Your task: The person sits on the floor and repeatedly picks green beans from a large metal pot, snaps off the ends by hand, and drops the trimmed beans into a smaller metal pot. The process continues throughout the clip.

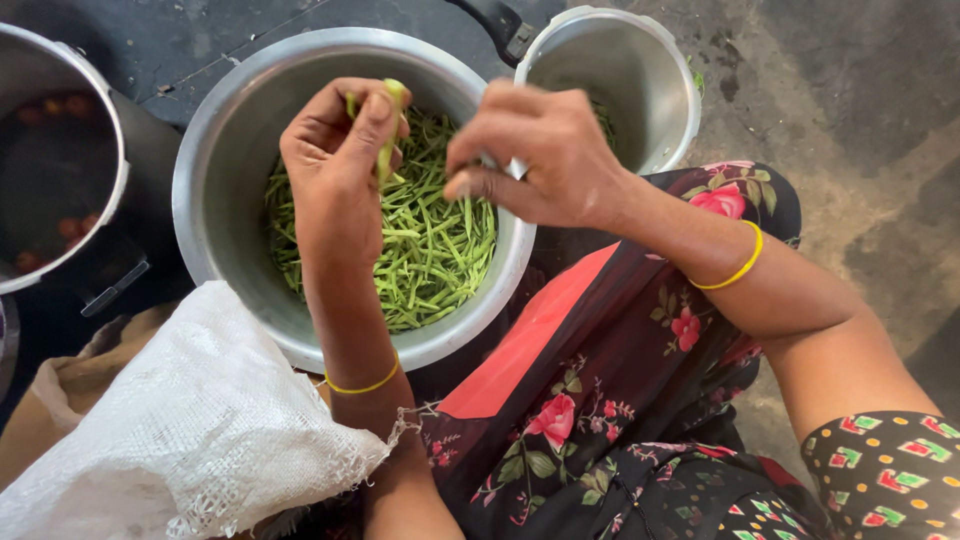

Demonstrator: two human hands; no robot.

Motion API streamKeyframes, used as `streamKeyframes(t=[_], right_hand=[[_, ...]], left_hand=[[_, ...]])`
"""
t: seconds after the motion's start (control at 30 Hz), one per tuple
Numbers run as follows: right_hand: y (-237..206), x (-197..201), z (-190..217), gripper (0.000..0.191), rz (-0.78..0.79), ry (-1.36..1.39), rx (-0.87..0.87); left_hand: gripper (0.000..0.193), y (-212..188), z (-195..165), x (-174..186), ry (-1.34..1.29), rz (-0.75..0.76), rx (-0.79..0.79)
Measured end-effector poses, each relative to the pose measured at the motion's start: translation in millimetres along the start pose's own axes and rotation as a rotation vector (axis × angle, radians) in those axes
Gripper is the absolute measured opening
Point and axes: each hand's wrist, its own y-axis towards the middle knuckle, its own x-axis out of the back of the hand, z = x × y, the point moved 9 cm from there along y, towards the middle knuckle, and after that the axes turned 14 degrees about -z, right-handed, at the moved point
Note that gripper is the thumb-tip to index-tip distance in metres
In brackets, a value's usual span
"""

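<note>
The left hand (335, 165) is closed around a pale green bean pod (390, 130), pinching it between thumb and fingers so that its blunt tip stands up above the knuckles. The pod is smooth, light yellow-green, and paler than the rest; it hangs over the big steel pot (225, 160). The right hand (540, 150) is curled shut on a small metal blade (515, 168), of which only a bright sliver shows between the fingers, just beside the pod. Inside the pot lies a heap of cut green beans (430, 245), thin, stick-like pieces of a fresh darker green, crossing one another every way. A smaller steel pot (640, 75) stands behind, touching the big one. A white woven sack (190, 420) lies at the near left, and another dark pot (60, 170) with reddish bits stands at far left.
</note>
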Motion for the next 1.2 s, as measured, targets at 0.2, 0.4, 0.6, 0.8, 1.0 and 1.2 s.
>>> streamKeyframes(t=[0.2, 0.4, 0.6, 0.8, 1.0, 1.2], right_hand=[[7, 17, -11, 0.026, -0.159, 0.052, -0.019], [2, 13, -33, 0.023, -0.136, 0.159, -0.203], [7, 16, -44, 0.016, -0.140, 0.108, -0.286], [13, 14, -10, 0.025, -0.128, -0.038, 0.016], [15, 21, 14, 0.021, -0.202, -0.305, 0.282], [3, 24, -26, 0.013, -0.284, 0.039, -0.071]], left_hand=[[0.019, -4, 9, -17, 0.138, 0.137, -0.015], [0.020, -9, -4, -26, 0.169, 0.175, -0.033], [0.013, -25, -48, -24, 0.732, -0.010, -0.490], [0.014, -38, -61, -39, 0.880, 0.021, -0.758], [0.017, -40, -60, -45, 0.922, 0.030, -0.793], [0.019, -38, -47, -46, 0.707, -0.057, -0.718]])
